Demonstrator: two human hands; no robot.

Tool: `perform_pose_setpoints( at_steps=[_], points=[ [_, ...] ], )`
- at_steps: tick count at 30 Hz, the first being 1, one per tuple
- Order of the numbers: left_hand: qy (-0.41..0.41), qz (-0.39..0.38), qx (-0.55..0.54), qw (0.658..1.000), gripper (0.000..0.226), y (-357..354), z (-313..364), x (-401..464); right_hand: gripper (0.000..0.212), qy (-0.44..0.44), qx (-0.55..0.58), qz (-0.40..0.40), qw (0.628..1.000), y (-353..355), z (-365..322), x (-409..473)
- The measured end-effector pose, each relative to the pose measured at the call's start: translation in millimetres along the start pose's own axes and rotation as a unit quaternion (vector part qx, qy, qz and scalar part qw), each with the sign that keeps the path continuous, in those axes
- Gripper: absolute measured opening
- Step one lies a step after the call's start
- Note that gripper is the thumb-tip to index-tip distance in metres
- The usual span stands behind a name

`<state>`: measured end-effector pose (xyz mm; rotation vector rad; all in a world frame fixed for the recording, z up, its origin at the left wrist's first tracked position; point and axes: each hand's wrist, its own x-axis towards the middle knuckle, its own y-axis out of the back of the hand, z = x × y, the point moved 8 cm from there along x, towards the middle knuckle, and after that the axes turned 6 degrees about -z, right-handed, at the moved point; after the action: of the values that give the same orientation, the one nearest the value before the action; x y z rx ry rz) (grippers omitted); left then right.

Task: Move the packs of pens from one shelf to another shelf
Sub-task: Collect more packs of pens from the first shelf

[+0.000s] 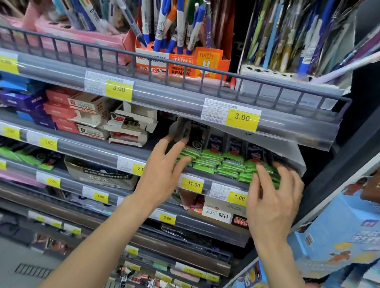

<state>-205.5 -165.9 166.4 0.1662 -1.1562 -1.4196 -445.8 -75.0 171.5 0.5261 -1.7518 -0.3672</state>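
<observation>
A row of green-and-black pen packs [220, 162] lies on the second shelf [103, 151] at its right end, under the top shelf's price rail. My left hand [166, 165] reaches to the left end of the row with its straight fingers on the green packs. At the right end my right hand [276, 191] touches the packs with spread, slightly bent fingers. Neither hand plainly grips a pack. Similar green packs [21, 153] lie on the shelf below at the left.
The top shelf [166, 91] carries pens upright in pink, orange miffy [181, 62] and white boxes behind a wire rail. White and red cartons [125, 124] lie left of the packs. Blue boxes [349, 235] are stacked at the right. Lower shelves hold more stationery.
</observation>
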Motion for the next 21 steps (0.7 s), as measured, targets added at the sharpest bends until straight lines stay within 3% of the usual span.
perform_pose_setpoints(
  at_steps=[4, 11, 17, 21],
  points=[
    [0.040, 0.045, 0.002, 0.998, 0.043, 21, -28, -41, 0.021, 0.067, 0.104, 0.003, 0.992, -9, -53, -20],
    [0.176, 0.030, 0.045, 0.983, 0.048, 93, -148, -142, 0.020, 0.159, 0.247, -0.167, 0.941, -76, -201, -82],
    [0.336, -0.072, 0.095, 0.934, 0.057, 150, -294, -203, 0.032, 0.202, 0.208, -0.361, 0.887, -157, -333, -135],
    [0.345, -0.144, 0.145, 0.916, 0.060, 175, -368, -218, 0.045, 0.189, 0.179, -0.436, 0.861, -220, -418, -146]
  ],
)
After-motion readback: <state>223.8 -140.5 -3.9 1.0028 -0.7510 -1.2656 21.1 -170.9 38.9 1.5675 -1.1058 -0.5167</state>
